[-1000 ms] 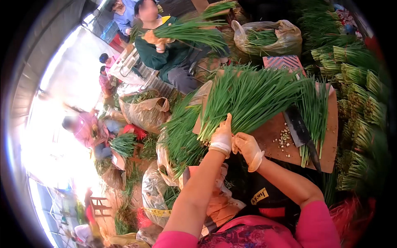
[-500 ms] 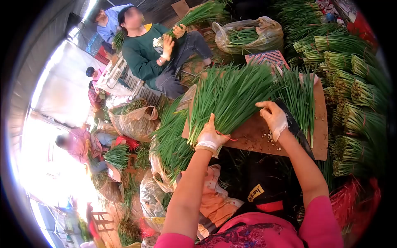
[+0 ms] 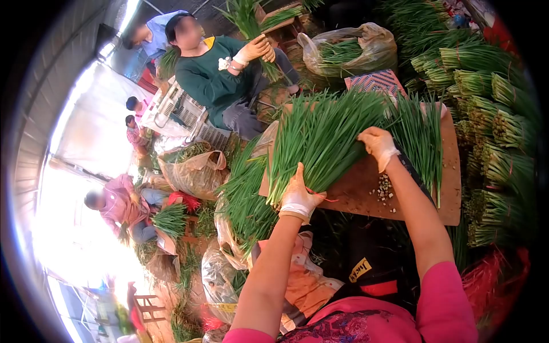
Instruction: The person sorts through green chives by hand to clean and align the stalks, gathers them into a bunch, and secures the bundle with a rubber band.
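Observation:
A wide bunch of garlic chives (image 3: 329,134) lies fanned out on a brown board. My left hand (image 3: 300,196), in a pale glove, is wrapped round its lower stems, and a red tie (image 3: 316,193) shows beside the thumb. My right hand (image 3: 378,147), also gloved, has its fingers curled together at the bunch's right edge, pinching leaves there; the fingertips are partly hidden. Beneath my right forearm lies a dark knife (image 3: 416,174), partly covered. More loose chives (image 3: 420,140) rest on the board to the right.
Small cut stem ends (image 3: 384,191) are scattered on the board (image 3: 357,191). Tied chive bundles (image 3: 509,131) are stacked at right, above red strings (image 3: 492,280). Loose chives (image 3: 243,194) and plastic bags (image 3: 197,174) lie at left. A person in green (image 3: 211,80) sits opposite, handling chives.
My right hand's extended fingers have curled in against the bunch's edge. My left hand keeps its hold on the stems. The person opposite has turned their chives upright.

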`<state>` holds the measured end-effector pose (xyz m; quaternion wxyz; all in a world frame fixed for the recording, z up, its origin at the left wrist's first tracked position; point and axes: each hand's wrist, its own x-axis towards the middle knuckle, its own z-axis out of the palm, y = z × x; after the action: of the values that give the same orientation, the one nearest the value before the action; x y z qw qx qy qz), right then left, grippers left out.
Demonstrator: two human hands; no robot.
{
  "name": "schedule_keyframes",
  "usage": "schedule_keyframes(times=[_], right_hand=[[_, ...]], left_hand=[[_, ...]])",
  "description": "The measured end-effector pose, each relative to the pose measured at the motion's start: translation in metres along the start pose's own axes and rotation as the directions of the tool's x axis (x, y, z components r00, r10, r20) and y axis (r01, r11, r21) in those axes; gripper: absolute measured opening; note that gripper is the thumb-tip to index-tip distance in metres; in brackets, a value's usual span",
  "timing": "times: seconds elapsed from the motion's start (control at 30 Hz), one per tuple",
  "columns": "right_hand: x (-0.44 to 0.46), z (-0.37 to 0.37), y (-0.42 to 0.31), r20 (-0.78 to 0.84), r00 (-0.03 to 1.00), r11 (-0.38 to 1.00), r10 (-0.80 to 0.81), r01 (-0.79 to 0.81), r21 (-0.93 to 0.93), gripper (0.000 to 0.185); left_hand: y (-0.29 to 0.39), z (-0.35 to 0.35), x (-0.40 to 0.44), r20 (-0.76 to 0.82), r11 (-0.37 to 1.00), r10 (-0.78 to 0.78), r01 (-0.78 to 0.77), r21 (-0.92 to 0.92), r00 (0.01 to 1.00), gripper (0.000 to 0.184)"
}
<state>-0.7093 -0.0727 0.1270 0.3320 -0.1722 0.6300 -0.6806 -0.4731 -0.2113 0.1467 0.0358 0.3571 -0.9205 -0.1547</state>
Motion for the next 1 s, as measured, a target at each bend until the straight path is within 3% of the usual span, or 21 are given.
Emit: schedule_keyframes(times=[0.03, 0.07, 0.13, 0.2, 0.23, 0.27, 0.3, 0.33, 0.4, 0.43, 0.53, 0.57, 0.7, 0.77, 0.8, 1.0], right_hand=[[-0.011, -0.002, -0.008, -0.063, 0.994, 0.964, -0.093, 0.106, 0.246, 0.007], [-0.015, -0.01, -0.011, -0.13, 0.98, 0.928, -0.148, 0.183, 0.324, 0.008], [-0.045, -0.028, -0.036, -0.143, 0.937, 0.894, -0.317, 0.346, 0.285, 0.016], [-0.083, -0.039, -0.049, -0.035, 0.959, 0.928, -0.283, 0.282, 0.245, 0.025], [-0.089, -0.04, -0.028, 0.309, 0.78, 0.649, -0.544, 0.624, -0.435, 0.025], [-0.105, -0.032, -0.033, 0.466, 0.838, 0.532, -0.284, 0.542, -0.65, 0.024], [-0.121, -0.024, -0.038, 0.578, 0.816, 0.307, 0.002, 0.55, -0.777, 0.024], [-0.148, -0.007, -0.067, 0.45, 0.76, 0.555, 0.469, 0.143, -0.819, 0.022], [-0.135, -0.012, -0.012, 0.55, 0.826, 0.33, 0.123, 0.489, -0.808, 0.019], [-0.129, -0.021, 0.006, 0.68, 0.699, 0.219, -0.223, 0.715, -0.664, 0.021], [-0.123, 0.003, -0.012, 0.363, 0.877, 0.536, -0.315, 0.479, -0.695, 0.021], [-0.117, 0.008, -0.016, 0.356, 0.864, 0.538, -0.355, 0.5, -0.678, 0.021], [-0.085, 0.021, -0.022, 0.326, 0.818, 0.502, -0.473, 0.555, -0.663, 0.022], [-0.063, 0.025, -0.008, 0.294, 0.769, 0.45, -0.568, 0.59, -0.671, 0.021], [-0.054, 0.024, -0.004, 0.28, 0.779, 0.465, -0.561, 0.577, -0.672, 0.02], [-0.029, 0.014, 0.013, 0.214, 0.863, 0.502, -0.458, 0.45, -0.738, 0.018]], left_hand=[[-0.001, 0.0, 0.002, 0.018, 0.999, -0.009, 0.01, -0.033, 1.0, 0.117], [-0.003, 0.001, 0.004, 0.036, 0.998, -0.016, 0.018, -0.067, 0.999, 0.117], [-0.006, 0.004, 0.007, 0.025, 0.996, 0.003, 0.0, -0.093, 1.0, 0.117], [-0.008, 0.006, 0.007, -0.035, 0.996, 0.049, -0.052, -0.073, 0.998, 0.118], [-0.008, 0.003, 0.009, 0.071, 0.991, 0.005, 0.004, -0.133, 0.997, 0.123], [-0.007, 0.001, 0.01, 0.104, 0.99, -0.008, 0.022, -0.139, 0.995, 0.125], [-0.006, 0.0, 0.011, 0.139, 0.989, -0.021, 0.041, -0.143, 0.99, 0.126], [-0.005, -0.002, 0.011, 0.175, 0.988, -0.032, 0.058, -0.145, 0.984, 0.127], [-0.009, -0.001, 0.008, 0.114, 0.994, 0.097, -0.09, -0.065, 0.989, 0.124], [-0.014, 0.0, 0.009, 0.089, 0.987, 0.162, -0.16, -0.022, 0.983, 0.123], [-0.032, -0.019, 0.03, 0.327, 0.934, 0.184, -0.061, -0.352, 0.927, 0.107], [-0.019, -0.041, 0.03, 0.369, 0.911, 0.182, -0.015, -0.412, 0.911, 0.099], [0.024, -0.045, 0.053, 0.114, 0.874, 0.231, -0.154, -0.46, 0.966, 0.075], [0.04, -0.025, 0.067, 0.034, 0.927, 0.266, -0.246, -0.284, 0.963, 0.074], [0.044, -0.016, 0.074, -0.003, 0.939, 0.291, -0.286, -0.19, 0.957, 0.074], [0.036, 0.013, 0.08, -0.168, 0.914, 0.228, -0.271, -0.303, 0.959, 0.06]])
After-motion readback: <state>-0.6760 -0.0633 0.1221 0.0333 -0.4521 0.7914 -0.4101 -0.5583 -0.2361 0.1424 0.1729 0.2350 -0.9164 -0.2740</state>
